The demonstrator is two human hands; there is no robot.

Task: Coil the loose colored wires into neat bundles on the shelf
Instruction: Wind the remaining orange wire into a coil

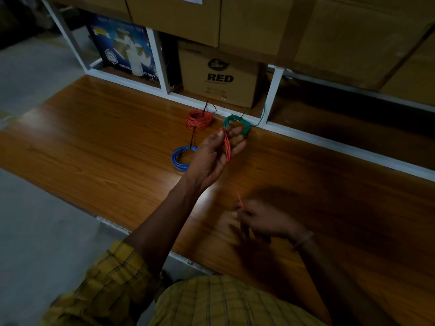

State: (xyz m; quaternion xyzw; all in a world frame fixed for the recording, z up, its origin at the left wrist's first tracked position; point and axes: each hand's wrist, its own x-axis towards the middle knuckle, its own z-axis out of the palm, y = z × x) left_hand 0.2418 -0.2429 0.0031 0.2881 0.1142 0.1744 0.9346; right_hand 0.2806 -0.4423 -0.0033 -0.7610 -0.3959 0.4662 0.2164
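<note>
Three coiled bundles lie on the wooden shelf board (106, 142): a red-orange bundle (199, 120), a green bundle (236, 123) with one loose end running up the white frame, and a blue bundle (182, 157). My left hand (217, 149) is raised above the board and holds several loops of an orange wire (227, 145) across its fingers. My right hand (263, 221), blurred, is lower and nearer to me and pinches the free end of that orange wire (241, 202).
A white metal frame (273, 95) runs along the back of the board. Behind it stand a brown carton marked RED (220, 76) and a blue printed box (124, 48). Large cardboard boxes (329, 31) fill the level above. Grey floor lies to the left.
</note>
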